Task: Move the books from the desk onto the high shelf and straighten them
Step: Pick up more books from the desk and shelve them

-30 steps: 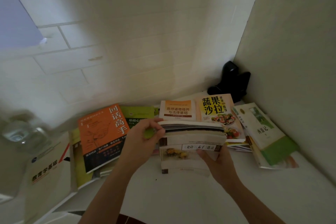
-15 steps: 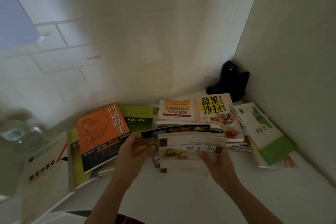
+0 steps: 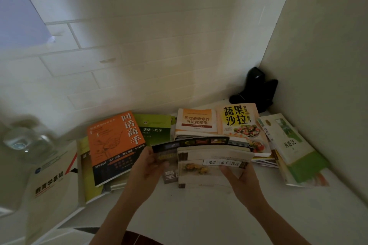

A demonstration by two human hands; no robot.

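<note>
At lower centre, my left hand (image 3: 148,167) pinches the dark book (image 3: 169,158); my right hand (image 3: 238,174) grips the pale book (image 3: 207,165). I'd square both edges before lifting.

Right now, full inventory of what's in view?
orange book: 1, orange and black, left pile, top.
green book: 1, green, behind the orange book.
salad cookbook: 1, yellow, back right.
orange-and-white textbook: 1, beside the cookbook.
green-and-white book: 1, far right, by the side panel.
cream book: 1, centre, held.
dark book: 1, black, under the cream one.
black object: 1, back corner.
left hand: grip on the dark book.
right hand: grip on the cream book.
</note>
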